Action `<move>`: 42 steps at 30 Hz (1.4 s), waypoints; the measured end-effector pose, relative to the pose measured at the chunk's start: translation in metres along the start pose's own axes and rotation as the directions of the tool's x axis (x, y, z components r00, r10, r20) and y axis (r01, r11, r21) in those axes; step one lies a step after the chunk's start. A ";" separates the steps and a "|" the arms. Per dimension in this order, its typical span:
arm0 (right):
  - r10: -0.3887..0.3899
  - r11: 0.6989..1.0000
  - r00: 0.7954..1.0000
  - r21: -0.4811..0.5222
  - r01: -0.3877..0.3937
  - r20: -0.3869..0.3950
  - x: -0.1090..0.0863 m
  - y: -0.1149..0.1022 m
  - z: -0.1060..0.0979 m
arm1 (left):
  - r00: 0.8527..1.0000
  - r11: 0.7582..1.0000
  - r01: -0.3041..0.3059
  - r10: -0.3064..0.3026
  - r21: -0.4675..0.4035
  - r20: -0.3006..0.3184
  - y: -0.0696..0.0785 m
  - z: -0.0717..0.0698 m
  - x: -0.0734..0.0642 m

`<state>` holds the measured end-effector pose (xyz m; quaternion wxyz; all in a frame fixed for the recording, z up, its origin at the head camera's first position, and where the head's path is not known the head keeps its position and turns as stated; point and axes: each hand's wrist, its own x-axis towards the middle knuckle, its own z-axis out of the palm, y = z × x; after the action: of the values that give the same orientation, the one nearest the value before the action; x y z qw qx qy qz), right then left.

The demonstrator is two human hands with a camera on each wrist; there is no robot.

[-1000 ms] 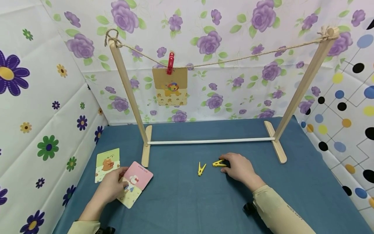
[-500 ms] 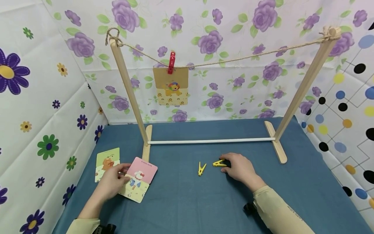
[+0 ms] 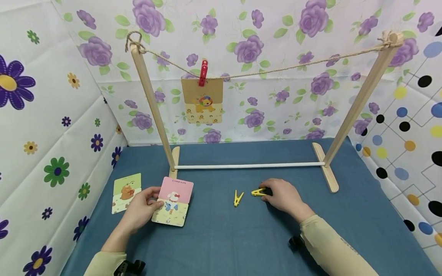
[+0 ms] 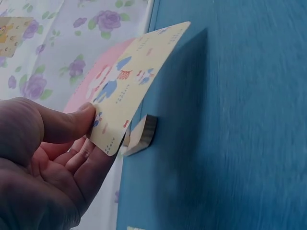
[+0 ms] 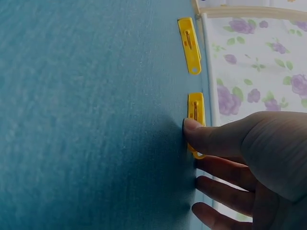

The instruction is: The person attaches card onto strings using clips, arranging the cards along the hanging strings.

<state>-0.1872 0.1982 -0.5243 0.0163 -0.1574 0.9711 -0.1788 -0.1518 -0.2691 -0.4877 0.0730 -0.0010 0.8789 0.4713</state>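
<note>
My left hand [image 3: 141, 210] pinches a pink and pale-yellow card with a rabbit picture [image 3: 172, 196] by its left edge, thumb on the front. In the left wrist view the card [image 4: 122, 79] stands tilted above the blue cloth, its shadow beside it. My right hand [image 3: 284, 194] pinches a yellow clothespin [image 3: 257, 192] on the cloth. The right wrist view has the thumb lying across this clothespin [image 5: 195, 106], partly covering it. A second yellow clothespin [image 3: 238, 198] lies to its left. On the far left lies a green card with a bear [image 3: 126, 191], partly behind my left hand.
A wooden frame has two leaning posts [image 3: 149, 96], flat feet [image 3: 330, 180] and a white crossbar [image 3: 248, 166]. Between the post tops sags a twine line [image 3: 293, 69], where a red clothespin [image 3: 203, 73] holds a brown card with a lion [image 3: 203, 108]. Patterned cloth walls surround the blue table.
My left hand has carried the rabbit card right and farther from me, turning it more upright before the left foot of the frame. The right hand has stayed at the same clothespin.
</note>
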 end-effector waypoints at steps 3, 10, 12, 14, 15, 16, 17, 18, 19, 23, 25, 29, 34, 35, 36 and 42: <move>-0.008 1.000 1.000 -0.009 0.008 0.003 0.000 0.000 0.001 | 1.000 1.000 0.001 -0.001 -0.020 -0.009 0.002 0.004 0.002; -0.009 1.000 1.000 -0.018 0.009 -0.005 0.001 0.001 0.002 | 1.000 0.995 0.003 -0.005 -0.098 -0.020 0.007 0.012 0.009; -0.009 1.000 1.000 -0.018 0.009 -0.012 0.001 0.002 0.002 | 1.000 0.992 -0.002 -0.002 -0.124 -0.025 0.008 0.014 0.012; -0.013 1.000 1.000 -0.014 0.012 -0.018 0.001 0.002 0.002 | 1.000 0.989 -0.005 0.000 -0.148 -0.030 0.008 0.018 0.014; -0.013 1.000 1.000 -0.011 0.013 -0.020 0.002 0.002 0.003 | 0.999 0.988 -0.008 0.003 -0.157 -0.033 0.008 0.020 0.014; -0.014 1.000 1.000 -0.009 0.014 -0.022 0.002 0.002 0.003 | 0.999 0.986 -0.011 0.005 -0.166 -0.036 0.008 0.022 0.015; -0.014 1.000 1.000 -0.009 0.014 -0.024 0.002 0.002 0.003 | 0.999 0.984 -0.012 0.006 -0.176 -0.037 0.007 0.024 0.016; -0.013 1.000 1.000 -0.007 0.013 -0.025 0.002 0.002 0.004 | 0.999 0.983 -0.013 0.007 -0.185 -0.038 0.007 0.026 0.017; -0.012 1.000 1.000 -0.006 0.012 -0.024 0.002 0.002 0.004 | 0.999 0.982 -0.014 0.006 -0.191 -0.041 0.006 0.028 0.017; -0.010 1.000 1.000 -0.004 0.009 -0.026 0.002 0.004 0.005 | 0.998 0.976 -0.014 0.002 -0.216 -0.057 0.007 0.035 0.020; -0.009 1.000 1.000 -0.002 0.009 -0.026 0.001 0.005 0.006 | 0.998 0.972 -0.012 -0.003 -0.233 -0.063 0.007 0.037 0.021; -0.002 1.000 1.000 0.020 0.002 -0.026 0.001 0.009 0.006 | 0.998 0.957 -0.004 -0.016 -0.291 -0.063 0.009 0.039 0.025; 0.009 0.995 0.999 0.102 -0.004 -0.041 0.001 0.011 0.004 | 0.998 0.938 -0.021 -0.001 -0.345 -0.064 0.012 0.042 0.028; 0.010 0.993 0.999 0.119 -0.004 -0.045 0.001 0.012 0.004 | 0.998 0.936 -0.027 0.005 -0.351 -0.063 0.013 0.042 0.028; 0.010 0.990 0.999 0.138 -0.003 -0.051 0.001 0.012 0.004 | 0.998 0.933 -0.034 0.012 -0.358 -0.063 0.013 0.043 0.029; 0.015 0.976 0.996 0.216 0.005 -0.087 0.001 0.015 0.003 | 0.997 0.918 -0.064 0.043 -0.392 -0.064 0.021 0.047 0.029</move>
<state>-0.1921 0.2100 -0.5324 -0.0091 -0.1442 0.9460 -0.2901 -0.1764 -0.2162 -0.4995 0.0347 -0.0044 0.7675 0.6401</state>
